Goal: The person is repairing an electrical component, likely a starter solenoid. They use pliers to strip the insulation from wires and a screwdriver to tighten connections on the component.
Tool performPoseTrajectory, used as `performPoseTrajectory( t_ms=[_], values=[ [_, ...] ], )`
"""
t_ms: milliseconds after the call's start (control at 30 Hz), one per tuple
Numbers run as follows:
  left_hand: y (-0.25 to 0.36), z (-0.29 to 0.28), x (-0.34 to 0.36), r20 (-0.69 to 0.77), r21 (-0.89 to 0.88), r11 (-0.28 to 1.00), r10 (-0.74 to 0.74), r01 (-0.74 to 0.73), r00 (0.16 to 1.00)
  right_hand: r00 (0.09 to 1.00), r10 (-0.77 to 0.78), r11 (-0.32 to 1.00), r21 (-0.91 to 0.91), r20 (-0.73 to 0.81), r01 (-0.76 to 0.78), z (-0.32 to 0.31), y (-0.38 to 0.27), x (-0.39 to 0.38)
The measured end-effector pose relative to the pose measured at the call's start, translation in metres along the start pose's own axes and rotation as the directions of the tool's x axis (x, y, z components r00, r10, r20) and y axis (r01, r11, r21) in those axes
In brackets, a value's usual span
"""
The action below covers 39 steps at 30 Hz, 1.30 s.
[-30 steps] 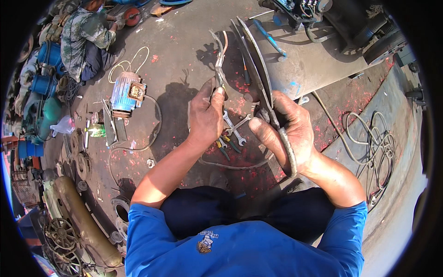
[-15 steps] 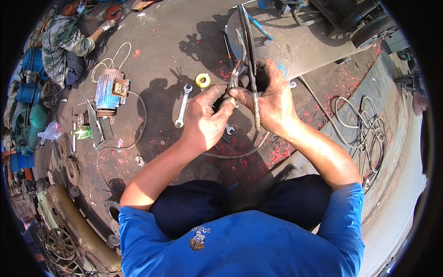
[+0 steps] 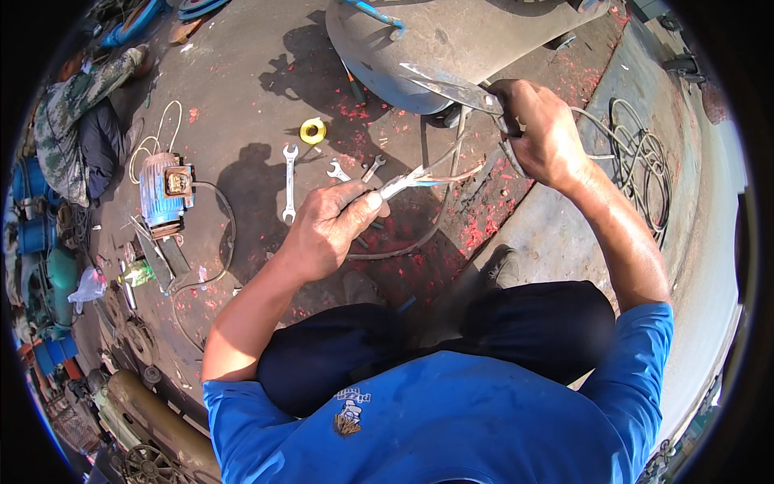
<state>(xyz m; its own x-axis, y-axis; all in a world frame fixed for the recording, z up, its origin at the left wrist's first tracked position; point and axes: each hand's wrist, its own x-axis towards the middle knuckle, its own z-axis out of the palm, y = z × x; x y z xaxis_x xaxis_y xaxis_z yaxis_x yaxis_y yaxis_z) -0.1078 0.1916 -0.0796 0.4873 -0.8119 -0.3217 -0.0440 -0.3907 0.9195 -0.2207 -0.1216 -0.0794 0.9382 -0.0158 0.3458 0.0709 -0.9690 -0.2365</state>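
Observation:
My left hand (image 3: 330,226) is closed around the end of a grey cable (image 3: 397,185), whose split end fans out into several thin wires, some copper-coloured and one blue. My right hand (image 3: 544,137), higher and to the right, grips long, worn metal shears (image 3: 451,87), their blades pointing up-left above the wires. Several open-ended wrenches (image 3: 290,181) lie on the ground beyond my left hand, along with a yellow ring-shaped roll (image 3: 313,119). The fingertips of my left hand are partly hidden under the thumb and cable.
A blue electric motor (image 3: 161,194) with cables stands left. A crouching co-worker (image 3: 72,137) is at upper left, beside stacked machinery (image 3: 60,278). A large metal tank (image 3: 419,36) lies ahead. Coiled cable (image 3: 641,169) lies right, and an olive cylinder (image 3: 153,415) lower left.
My right hand has swung up and right, tilting the shears from upright to leaning left. My left hand has moved left and down with the cable. The view has shifted, showing more wrenches.

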Motion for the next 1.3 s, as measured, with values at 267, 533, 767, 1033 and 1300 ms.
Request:
performPoseTrajectory(
  t_ms=[267, 533, 767, 1033, 1300],
  values=[
    [-0.001, 0.011, 0.03, -0.043, -0.472, 0.881, -0.056, 0.029, 0.997, 0.767, 0.472, 0.881, -0.221, 0.434, -0.418, 0.06, 0.079, -0.215],
    [0.05, 0.016, 0.03, -0.104, -0.556, 0.83, -0.123, 0.045, 0.987, 0.373, 0.396, 0.908, -0.297, 0.839, -0.294, 0.109, 0.072, -0.232],
    [0.069, 0.087, 0.054, 0.116, -0.458, 0.856, -0.211, 0.241, 0.971, 0.801, 0.217, 0.245, 0.763, 0.558, -0.598, -0.041, -0.007, -0.012],
    [0.049, 0.091, 0.06, 0.208, -0.697, 0.676, -0.128, 0.239, 0.97, 0.973, 0.174, 0.365, 0.908, 0.151, -0.206, -0.034, -0.039, -0.014],
    [0.054, 0.078, 0.066, -0.149, -0.75, 0.659, -0.083, -0.058, 0.985, 0.972, 0.161, 0.594, 0.803, -0.173, 0.045, -0.014, -0.038, -0.034]
  ],
)
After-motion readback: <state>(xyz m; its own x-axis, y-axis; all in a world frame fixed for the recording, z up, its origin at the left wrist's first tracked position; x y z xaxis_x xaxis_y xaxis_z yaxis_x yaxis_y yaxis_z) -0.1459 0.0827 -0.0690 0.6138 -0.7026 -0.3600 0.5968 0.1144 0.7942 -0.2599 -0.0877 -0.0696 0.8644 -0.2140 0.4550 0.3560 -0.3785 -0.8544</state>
